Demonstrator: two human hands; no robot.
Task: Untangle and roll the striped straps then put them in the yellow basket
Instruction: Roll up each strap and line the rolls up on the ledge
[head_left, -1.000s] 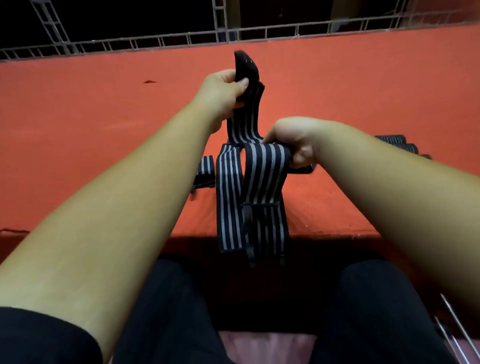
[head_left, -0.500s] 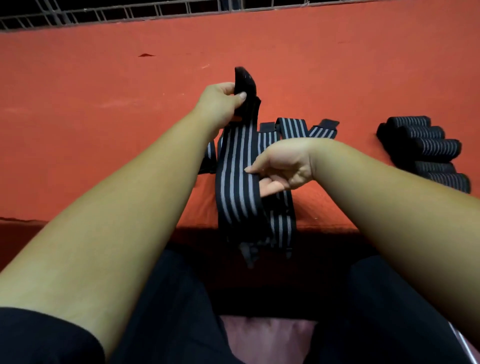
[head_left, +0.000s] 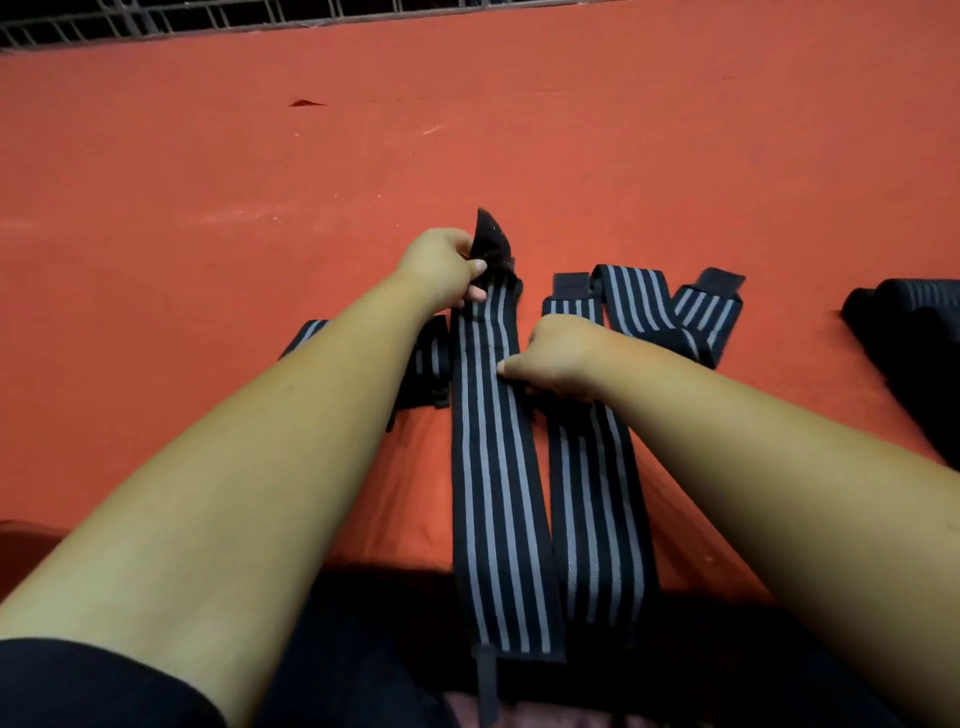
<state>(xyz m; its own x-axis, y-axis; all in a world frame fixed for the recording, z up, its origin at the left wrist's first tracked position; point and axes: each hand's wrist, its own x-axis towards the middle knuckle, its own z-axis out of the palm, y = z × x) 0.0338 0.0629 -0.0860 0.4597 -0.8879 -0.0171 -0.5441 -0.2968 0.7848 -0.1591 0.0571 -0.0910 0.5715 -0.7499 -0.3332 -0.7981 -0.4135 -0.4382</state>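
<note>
- The striped strap (head_left: 493, 493) lies stretched lengthwise on the orange table (head_left: 208, 208), from the hands to the near edge, where its lower end hangs over the person's lap.
- The left hand (head_left: 441, 270) pinches its far end just below the plain black tab (head_left: 491, 239), which sticks upward.
- The right hand (head_left: 561, 358), fingers curled, grips the strap's right edge partway down (the thumb tip rests on the stripes).
- A second strap (head_left: 597, 493) lies just beside it on the right, parallel to it.
- More loose straps (head_left: 649, 306) lie folded behind the right hand; another piece (head_left: 431, 364) shows under the left forearm.
- Rolled straps (head_left: 909, 322) sit at the far right.
</note>
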